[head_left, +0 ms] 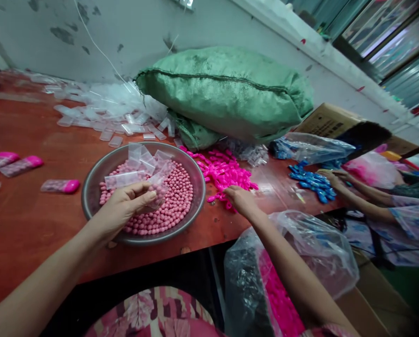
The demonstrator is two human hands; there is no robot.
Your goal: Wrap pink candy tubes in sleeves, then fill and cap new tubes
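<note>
Over a metal bowl (198, 196) of pink beads (181, 196), my left hand (128, 203) pinches a small clear plastic container (157, 193) with beads in it. More clear containers (141, 159) lie on the beads beside that hand. My right hand (242, 200) reaches to the near edge of a heap of bright pink caps (226, 173), its fingers bent down onto them. Whether a cap is between its fingertips is hidden. Filled containers with pink caps (60, 186) lie on the red table (37, 224) at the left.
A large green sack (223, 93) lies behind the bowl, with a pile of clear containers (100, 103) to its left. At the right, another person's hands (332, 178) touch blue pieces (312, 182). A plastic bag of pink caps (279, 290) hangs below the table edge.
</note>
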